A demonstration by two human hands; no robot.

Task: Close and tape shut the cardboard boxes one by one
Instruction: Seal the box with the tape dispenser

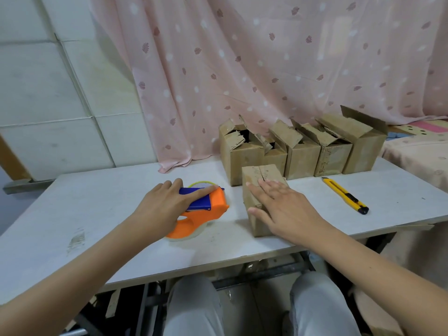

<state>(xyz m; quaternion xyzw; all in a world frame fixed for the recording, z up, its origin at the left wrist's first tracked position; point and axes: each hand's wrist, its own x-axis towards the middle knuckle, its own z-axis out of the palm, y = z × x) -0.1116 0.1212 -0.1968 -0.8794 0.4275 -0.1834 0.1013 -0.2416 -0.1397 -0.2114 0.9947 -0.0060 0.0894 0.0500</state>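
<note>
Box [263, 190] lying closed, flaps meeting at a worn seam — right hand [283, 209] pressing flat, fingers spread; left hand [167, 204] resting straight-fingered on orange tape dispenser [208, 209].

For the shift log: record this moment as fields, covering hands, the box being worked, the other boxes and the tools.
left hand: rests on the tape dispenser, fingers straight
right hand: flat on the closed box
closed box: flaps down, near table front
open boxes: row behind, flaps up
utility knife: yellow, lying right of the closed box
</note>
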